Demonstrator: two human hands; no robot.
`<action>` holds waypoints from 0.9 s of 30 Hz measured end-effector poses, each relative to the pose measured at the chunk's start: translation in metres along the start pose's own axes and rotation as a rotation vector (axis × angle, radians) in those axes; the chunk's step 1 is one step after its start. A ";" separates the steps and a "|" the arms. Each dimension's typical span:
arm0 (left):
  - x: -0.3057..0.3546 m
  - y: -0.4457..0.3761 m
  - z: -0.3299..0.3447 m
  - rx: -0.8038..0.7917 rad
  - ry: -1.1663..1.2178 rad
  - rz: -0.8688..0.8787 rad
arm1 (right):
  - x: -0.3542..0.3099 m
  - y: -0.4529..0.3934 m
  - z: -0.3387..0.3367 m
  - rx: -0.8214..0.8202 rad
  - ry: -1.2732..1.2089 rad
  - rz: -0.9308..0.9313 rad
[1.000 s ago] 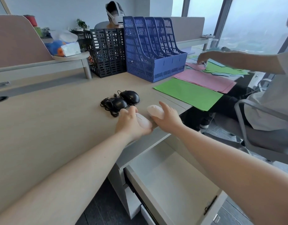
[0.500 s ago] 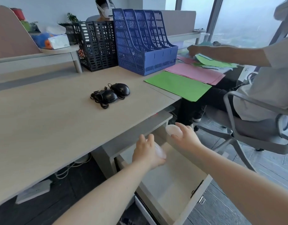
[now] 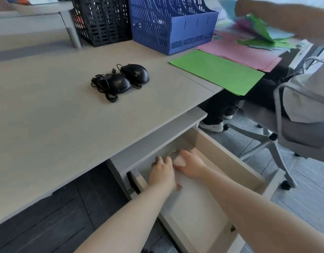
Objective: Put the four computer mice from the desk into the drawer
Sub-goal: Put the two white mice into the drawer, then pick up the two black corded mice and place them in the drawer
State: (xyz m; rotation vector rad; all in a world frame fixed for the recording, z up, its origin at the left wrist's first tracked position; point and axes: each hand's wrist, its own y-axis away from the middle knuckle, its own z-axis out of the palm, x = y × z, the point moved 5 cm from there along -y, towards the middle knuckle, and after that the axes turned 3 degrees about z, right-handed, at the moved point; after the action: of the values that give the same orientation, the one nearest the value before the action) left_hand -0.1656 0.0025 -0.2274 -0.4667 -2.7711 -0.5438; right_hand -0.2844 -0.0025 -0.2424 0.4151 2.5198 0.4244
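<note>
Two black wired mice lie side by side on the desk [image 3: 48,115], the left one [image 3: 115,83] on its tangled cable, the right one [image 3: 136,73] just behind it. Below the desk edge, the drawer [image 3: 230,159] is pulled out. Both my hands are deep inside it at the back. My right hand [image 3: 191,166] grips a white mouse [image 3: 179,161], low over the drawer floor. My left hand [image 3: 163,173] is cupped palm down next to it. The second white mouse is hidden under that palm.
A blue file rack [image 3: 172,24] and a black one [image 3: 100,21] stand at the back of the desk. Green paper [image 3: 216,72] and pink sheets [image 3: 239,52] lie to the right. Another person sits on an office chair [image 3: 278,136] close to the drawer's right side, handling papers.
Both hands lifted a white mouse each off the desk edge, carried them down, and moved into the back of the open drawer. The black mice stayed put.
</note>
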 end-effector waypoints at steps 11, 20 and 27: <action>-0.011 -0.012 0.007 -0.069 -0.058 -0.062 | 0.007 -0.004 0.004 -0.049 0.095 0.023; 0.010 0.014 -0.035 -0.081 -0.078 0.019 | -0.007 0.020 -0.038 0.042 0.150 0.010; 0.041 0.052 -0.108 0.054 -0.128 0.140 | -0.056 0.054 -0.087 0.350 0.086 -0.119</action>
State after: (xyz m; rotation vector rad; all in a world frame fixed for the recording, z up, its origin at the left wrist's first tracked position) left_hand -0.1621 0.0146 -0.1012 -0.6996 -2.8363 -0.4186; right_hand -0.2775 0.0064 -0.1263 0.3801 2.6905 -0.0487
